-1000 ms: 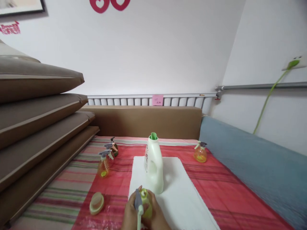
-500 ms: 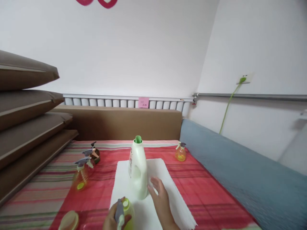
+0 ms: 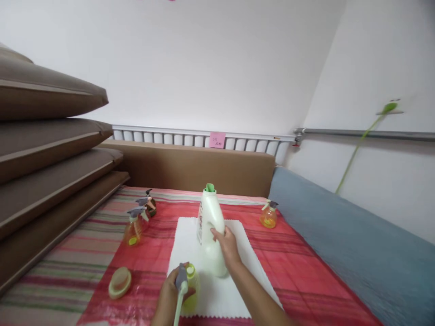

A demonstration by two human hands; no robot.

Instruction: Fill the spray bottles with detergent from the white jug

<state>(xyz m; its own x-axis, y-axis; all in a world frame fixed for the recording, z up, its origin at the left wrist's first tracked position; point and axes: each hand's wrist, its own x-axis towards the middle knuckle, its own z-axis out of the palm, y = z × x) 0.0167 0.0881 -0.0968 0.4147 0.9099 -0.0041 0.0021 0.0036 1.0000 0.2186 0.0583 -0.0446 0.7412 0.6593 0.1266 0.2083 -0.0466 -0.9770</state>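
A tall pale green detergent jug [image 3: 211, 256] stands upright on a white mat, a green spout in its open mouth. My right hand [image 3: 228, 246] is at its handle, thumb across the near side and fingers closed round it, partly hidden. Lower down, my left hand [image 3: 169, 290] grips a grey spray trigger head [image 3: 181, 275] with a pale green nozzle or tube hanging toward me. Beside that head is an uncapped, translucent yellow-green bottle [image 3: 192, 290]; left fingertips touch its side.
Several spray bottles [image 3: 133, 231] stand at the left. Another spray bottle [image 3: 268, 217] with orange liquid is at the right. A round pale lid [image 3: 120, 283] lies on the striped red cloth [image 3: 149, 267]. Stacked brown cushions [image 3: 50, 131] rise at the left; a blue padded side [image 3: 333, 226] borders the right.
My right hand has moved forward from beside the jug and closed on its handle. My left hand still holds the spray head by the bottle. The view has shifted left and down.
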